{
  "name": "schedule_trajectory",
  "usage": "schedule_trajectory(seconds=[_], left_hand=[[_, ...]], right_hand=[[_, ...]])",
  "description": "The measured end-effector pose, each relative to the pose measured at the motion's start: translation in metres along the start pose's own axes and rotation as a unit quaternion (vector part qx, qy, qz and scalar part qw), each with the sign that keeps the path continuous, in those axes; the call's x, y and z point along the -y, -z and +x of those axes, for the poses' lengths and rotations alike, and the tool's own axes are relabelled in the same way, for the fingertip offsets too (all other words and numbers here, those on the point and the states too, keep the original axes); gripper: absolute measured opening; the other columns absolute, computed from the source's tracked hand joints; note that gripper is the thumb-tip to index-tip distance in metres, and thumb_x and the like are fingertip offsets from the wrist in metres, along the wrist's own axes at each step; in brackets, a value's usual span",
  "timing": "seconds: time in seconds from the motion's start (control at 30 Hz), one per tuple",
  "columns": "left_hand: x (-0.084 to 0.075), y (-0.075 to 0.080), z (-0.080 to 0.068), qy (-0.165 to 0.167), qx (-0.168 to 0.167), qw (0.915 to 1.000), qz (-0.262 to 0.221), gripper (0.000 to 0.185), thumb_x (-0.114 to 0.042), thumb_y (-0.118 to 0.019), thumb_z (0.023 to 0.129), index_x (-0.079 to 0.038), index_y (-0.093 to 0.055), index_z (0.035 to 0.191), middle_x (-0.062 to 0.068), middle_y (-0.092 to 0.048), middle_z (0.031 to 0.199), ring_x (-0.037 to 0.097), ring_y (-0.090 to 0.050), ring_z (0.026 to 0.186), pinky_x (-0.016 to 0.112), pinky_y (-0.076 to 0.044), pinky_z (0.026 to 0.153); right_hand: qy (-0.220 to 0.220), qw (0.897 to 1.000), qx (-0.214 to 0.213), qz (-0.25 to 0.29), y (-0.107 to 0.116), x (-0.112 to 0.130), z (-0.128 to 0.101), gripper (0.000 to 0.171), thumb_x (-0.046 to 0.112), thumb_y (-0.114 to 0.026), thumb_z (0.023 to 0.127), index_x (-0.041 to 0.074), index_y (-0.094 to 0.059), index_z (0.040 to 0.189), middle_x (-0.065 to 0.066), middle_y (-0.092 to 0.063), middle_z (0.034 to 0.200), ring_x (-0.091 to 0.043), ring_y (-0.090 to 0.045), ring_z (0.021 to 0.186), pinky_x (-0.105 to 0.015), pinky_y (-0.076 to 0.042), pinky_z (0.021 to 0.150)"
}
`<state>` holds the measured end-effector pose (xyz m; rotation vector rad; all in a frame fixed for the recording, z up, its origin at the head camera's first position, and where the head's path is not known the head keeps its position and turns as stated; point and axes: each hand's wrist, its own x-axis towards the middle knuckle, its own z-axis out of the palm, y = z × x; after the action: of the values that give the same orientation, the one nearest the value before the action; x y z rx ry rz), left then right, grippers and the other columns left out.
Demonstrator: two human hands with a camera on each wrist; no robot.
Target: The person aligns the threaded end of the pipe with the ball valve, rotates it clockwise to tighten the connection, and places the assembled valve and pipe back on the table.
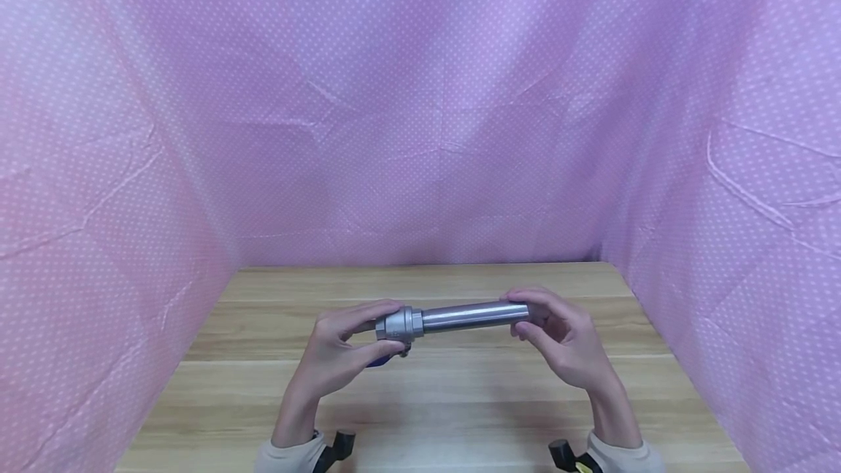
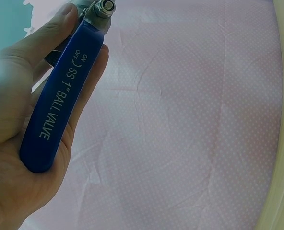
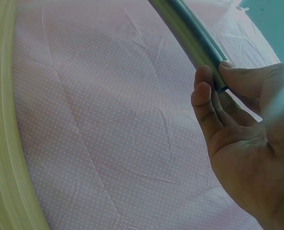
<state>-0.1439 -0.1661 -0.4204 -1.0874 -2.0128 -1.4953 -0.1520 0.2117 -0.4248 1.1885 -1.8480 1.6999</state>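
The left hand (image 1: 342,345) curls its fingers and thumb round the ball valve (image 1: 397,325), a chunky grey metal piece, and holds it up in the air above the counter (image 1: 434,400); in the left wrist view the valve's blue handle (image 2: 60,100) lies along the palm, with the fingers tucked behind it, and white letters on it read "SS 1" BALL VALVE"; a silver nut (image 2: 103,7) sits at the top end of the handle; the right hand (image 1: 558,338) pinches the far end of the metal pipe (image 1: 474,315) between its thumb and fingertips; in the right wrist view the fingertips (image 3: 203,84) press on one side of the pipe's end and the thumb on the other, and the palm stays off it; the pipe is shiny, straight and round, and it lies level from side to side between the two hands; its left end meets the valve, so both pieces make one long bar; the bar is held near the middle of the counter and does not touch it; the counter is pale wood with long planks; pink cloth (image 1: 420,108) with tiny white dots hangs behind it and on both sides like walls; light sleeves (image 1: 289,455) cover both wrists at the bottom of the head view
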Motion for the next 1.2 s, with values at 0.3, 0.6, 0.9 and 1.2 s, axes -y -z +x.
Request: schedule_trajectory(seconds=[0.3, 0.6, 0.9, 1.2], left_hand=[[-0.0004, -0.0007, 0.0004, -0.006, 0.002, 1.0000, -0.007, 0.058, 0.012, -0.098, 0.077, 0.000, -0.080, 0.131, 0.023, -0.084, 0.127, 0.012, -0.078, 0.130, 0.029, -0.071, 0.101], [-0.0005, -0.0011, 0.0003, -0.007, 0.001, 1.0000, -0.007, 0.058, 0.012, -0.098, 0.077, 0.000, -0.081, 0.131, 0.023, -0.084, 0.126, 0.013, -0.078, 0.131, 0.028, -0.071, 0.102], [0.0001, -0.0007, 0.0004, -0.005, 0.001, 1.0000, -0.002, 0.058, 0.012, -0.098, 0.077, -0.001, -0.081, 0.131, 0.022, -0.085, 0.126, 0.012, -0.078, 0.129, 0.028, -0.071, 0.100], [-0.0016, 0.0000, 0.0002, -0.001, -0.002, 1.0000, -0.003, 0.057, 0.012, -0.098, 0.077, -0.001, -0.081, 0.130, 0.023, -0.084, 0.126, 0.010, -0.078, 0.127, 0.028, -0.072, 0.099]], right_hand=[[-0.003, 1.000, -0.006, -0.015, 0.0008, 0.0002, 0.0000, 0.052, -0.036, -0.064, 0.088, -0.013, -0.068, 0.135, -0.011, -0.076, 0.113, -0.014, -0.073, 0.081, -0.025, -0.064, 0.064], [-0.020, 0.999, 0.002, -0.037, 0.0033, -0.0016, -0.0036, 0.049, -0.034, -0.063, 0.090, -0.012, -0.068, 0.134, -0.010, -0.072, 0.087, -0.013, -0.068, 0.077, -0.023, -0.061, 0.062], [-0.035, 0.999, 0.003, -0.017, 0.0032, -0.0004, -0.0034, 0.049, -0.035, -0.059, 0.092, -0.014, -0.066, 0.135, -0.008, -0.077, 0.094, -0.012, -0.074, 0.082, -0.023, -0.067, 0.069], [-0.002, 1.000, 0.003, 0.012, 0.0000, 0.0021, 0.0007, 0.054, -0.037, -0.061, 0.088, -0.016, -0.064, 0.138, -0.012, -0.076, 0.127, -0.017, -0.074, 0.083, -0.024, -0.067, 0.070]])
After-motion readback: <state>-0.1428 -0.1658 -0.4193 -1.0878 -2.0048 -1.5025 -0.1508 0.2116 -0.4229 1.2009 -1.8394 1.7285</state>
